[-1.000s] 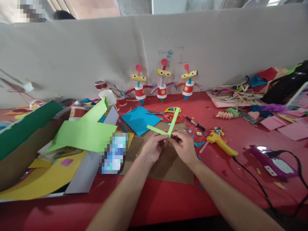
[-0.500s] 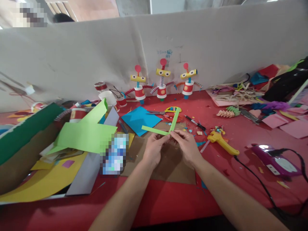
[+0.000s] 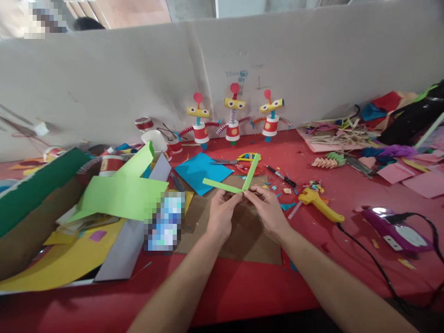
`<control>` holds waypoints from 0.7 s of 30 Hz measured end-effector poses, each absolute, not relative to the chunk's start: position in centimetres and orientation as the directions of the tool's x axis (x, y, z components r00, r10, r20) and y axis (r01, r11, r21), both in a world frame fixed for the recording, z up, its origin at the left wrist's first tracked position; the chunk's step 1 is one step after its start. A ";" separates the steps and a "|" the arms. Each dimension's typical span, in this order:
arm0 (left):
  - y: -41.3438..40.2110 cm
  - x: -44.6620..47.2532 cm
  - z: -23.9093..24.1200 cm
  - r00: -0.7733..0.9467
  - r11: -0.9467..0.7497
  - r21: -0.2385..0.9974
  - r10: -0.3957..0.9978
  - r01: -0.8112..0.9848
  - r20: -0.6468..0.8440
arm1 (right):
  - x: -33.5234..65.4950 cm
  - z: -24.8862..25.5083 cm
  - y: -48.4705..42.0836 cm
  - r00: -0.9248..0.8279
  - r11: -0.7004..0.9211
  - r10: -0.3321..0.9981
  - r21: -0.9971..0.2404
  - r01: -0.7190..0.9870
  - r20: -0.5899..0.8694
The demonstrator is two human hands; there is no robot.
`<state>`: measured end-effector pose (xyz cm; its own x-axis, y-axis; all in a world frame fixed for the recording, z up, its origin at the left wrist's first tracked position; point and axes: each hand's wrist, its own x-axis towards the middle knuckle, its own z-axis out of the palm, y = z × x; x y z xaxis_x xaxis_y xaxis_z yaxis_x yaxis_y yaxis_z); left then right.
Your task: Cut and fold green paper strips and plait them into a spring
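Two light green paper strips (image 3: 239, 181) meet in a V above a brown cardboard sheet (image 3: 239, 236). My left hand (image 3: 222, 213) pinches them at the joint from the left, and my right hand (image 3: 268, 210) pinches the same joint from the right. One strip runs left, the other rises toward yellow-handled scissors (image 3: 243, 160). A blue paper square (image 3: 201, 171) lies just behind the strips.
Three paper-cup robot figures (image 3: 232, 120) stand against the white partition. A yellow glue gun (image 3: 321, 203) and a purple tool with a black cord (image 3: 395, 229) lie at right. Green, yellow and grey sheets (image 3: 114, 199) pile up at left on the red table (image 3: 243, 291).
Both hands have lifted the strip joint slightly up and away; the left strip now lies flatter. The grip is unchanged.
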<state>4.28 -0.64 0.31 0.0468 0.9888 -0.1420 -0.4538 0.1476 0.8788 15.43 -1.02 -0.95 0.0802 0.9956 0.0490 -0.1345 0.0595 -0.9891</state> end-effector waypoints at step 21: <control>-0.2 4.1 -0.6 0.145 0.235 0.796 0.972 -0.558 -0.186 | 16.2 -1.4 -0.6 0.044 0.011 0.999 -0.981 -0.191 0.003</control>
<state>4.06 -0.23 -0.58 0.1449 0.9719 -0.1855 -0.5579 0.2351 0.7959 16.18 -0.57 -1.45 0.0443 0.9990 0.0028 -0.1913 0.0112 -0.9815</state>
